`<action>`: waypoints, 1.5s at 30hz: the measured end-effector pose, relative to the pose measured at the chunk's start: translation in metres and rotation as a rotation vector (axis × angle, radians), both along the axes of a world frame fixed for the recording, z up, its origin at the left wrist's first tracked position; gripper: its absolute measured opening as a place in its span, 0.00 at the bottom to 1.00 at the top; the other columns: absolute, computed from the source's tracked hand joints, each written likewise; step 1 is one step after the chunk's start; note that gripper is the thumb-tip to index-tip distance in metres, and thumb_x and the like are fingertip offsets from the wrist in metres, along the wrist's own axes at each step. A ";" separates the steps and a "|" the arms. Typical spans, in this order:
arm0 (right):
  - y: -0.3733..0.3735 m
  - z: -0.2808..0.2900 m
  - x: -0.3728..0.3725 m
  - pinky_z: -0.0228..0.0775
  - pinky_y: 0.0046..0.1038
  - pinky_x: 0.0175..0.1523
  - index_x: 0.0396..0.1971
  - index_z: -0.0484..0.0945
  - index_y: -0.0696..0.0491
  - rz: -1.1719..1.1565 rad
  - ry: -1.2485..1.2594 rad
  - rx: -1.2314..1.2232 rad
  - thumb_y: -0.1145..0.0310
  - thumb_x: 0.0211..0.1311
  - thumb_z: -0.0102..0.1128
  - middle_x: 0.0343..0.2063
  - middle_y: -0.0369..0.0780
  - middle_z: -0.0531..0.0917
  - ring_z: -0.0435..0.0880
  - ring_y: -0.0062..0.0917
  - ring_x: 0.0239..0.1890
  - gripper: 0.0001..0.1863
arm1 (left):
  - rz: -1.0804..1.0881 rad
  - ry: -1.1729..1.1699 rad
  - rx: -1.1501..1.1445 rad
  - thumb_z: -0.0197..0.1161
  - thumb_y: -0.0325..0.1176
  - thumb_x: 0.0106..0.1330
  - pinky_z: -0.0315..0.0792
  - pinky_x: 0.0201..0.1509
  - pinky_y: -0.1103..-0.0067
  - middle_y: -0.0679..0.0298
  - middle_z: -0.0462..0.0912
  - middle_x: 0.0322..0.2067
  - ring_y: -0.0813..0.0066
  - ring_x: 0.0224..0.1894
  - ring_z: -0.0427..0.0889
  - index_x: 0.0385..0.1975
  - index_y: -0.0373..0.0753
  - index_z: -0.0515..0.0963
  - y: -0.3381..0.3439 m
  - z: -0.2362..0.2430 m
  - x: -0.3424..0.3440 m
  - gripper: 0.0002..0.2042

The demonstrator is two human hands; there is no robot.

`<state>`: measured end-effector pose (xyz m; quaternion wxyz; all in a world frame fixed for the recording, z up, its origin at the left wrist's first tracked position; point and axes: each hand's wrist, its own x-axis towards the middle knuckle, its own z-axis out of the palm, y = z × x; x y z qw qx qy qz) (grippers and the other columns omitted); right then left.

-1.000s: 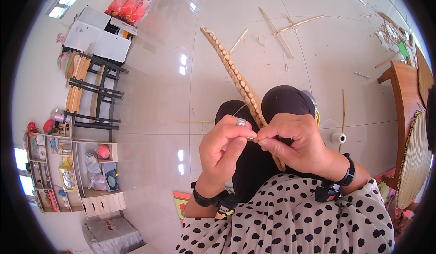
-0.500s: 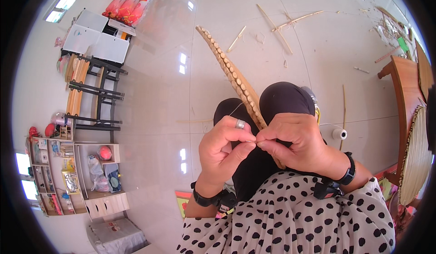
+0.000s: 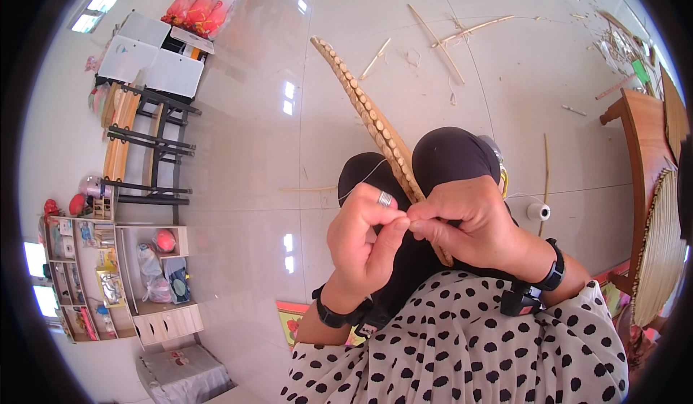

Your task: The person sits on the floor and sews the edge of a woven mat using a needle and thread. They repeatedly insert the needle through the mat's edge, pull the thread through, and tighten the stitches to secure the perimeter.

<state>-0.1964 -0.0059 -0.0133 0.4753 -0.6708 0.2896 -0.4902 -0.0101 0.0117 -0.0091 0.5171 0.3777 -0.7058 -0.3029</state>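
Note:
Over my lap, my left hand and right hand meet fingertip to fingertip, both in a tight pinch. A white thread loops over my left knee to my left hand. What lies between the touching fingertips is too small to make out. Beneath the hands, a long panel of pale plant stalks rests edge-up between my knees, its round cut ends in a row. Its far end points up and left; its near end lies against my skirt. A silver ring is on my left hand.
A white thread spool sits on the floor to the right, beside a thin stick. Loose stalks lie ahead. A wooden bench stands at right near another stalk panel. Shelves and stacked stools line the left.
My left hand has moved slightly right and its fingertips now press against the right hand's, closing the small gap. More of the thread shows over my left knee.

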 end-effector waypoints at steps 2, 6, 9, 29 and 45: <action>0.000 0.002 -0.002 0.73 0.25 0.29 0.31 0.85 0.56 0.022 0.020 0.124 0.78 0.56 0.68 0.24 0.41 0.85 0.83 0.30 0.24 0.03 | -0.090 0.118 0.149 0.62 0.25 0.69 0.67 0.32 0.82 0.59 0.76 0.33 0.76 0.30 0.73 0.33 0.32 0.76 -0.004 -0.005 0.004 0.04; 0.001 -0.001 -0.001 0.73 0.26 0.28 0.31 0.85 0.56 -0.036 0.029 0.048 0.78 0.55 0.69 0.23 0.40 0.84 0.82 0.30 0.23 0.04 | -0.245 0.289 0.259 0.55 0.31 0.75 0.72 0.43 0.81 0.58 0.76 0.36 0.74 0.36 0.77 0.38 0.30 0.77 -0.011 -0.005 0.009 0.09; 0.000 -0.004 0.000 0.72 0.28 0.28 0.30 0.85 0.55 -0.114 0.082 -0.063 0.77 0.52 0.71 0.23 0.39 0.84 0.81 0.31 0.23 0.05 | -0.253 0.303 0.252 0.60 0.27 0.71 0.71 0.45 0.80 0.57 0.77 0.38 0.73 0.37 0.77 0.40 0.29 0.78 -0.011 -0.004 0.011 0.07; 0.002 -0.003 -0.005 0.74 0.24 0.31 0.34 0.85 0.58 -0.080 -0.040 0.123 0.78 0.57 0.69 0.25 0.41 0.85 0.84 0.22 0.27 0.05 | -0.165 0.432 0.116 0.60 0.21 0.69 0.76 0.44 0.77 0.55 0.80 0.38 0.70 0.38 0.81 0.38 0.29 0.77 -0.006 -0.011 0.014 0.03; 0.002 0.002 -0.006 0.72 0.24 0.29 0.32 0.83 0.57 -0.124 0.070 -0.002 0.80 0.55 0.68 0.23 0.40 0.83 0.81 0.26 0.24 0.05 | -0.193 0.352 0.087 0.62 0.24 0.69 0.73 0.45 0.77 0.55 0.79 0.40 0.71 0.38 0.79 0.45 0.27 0.77 -0.009 -0.010 0.013 0.09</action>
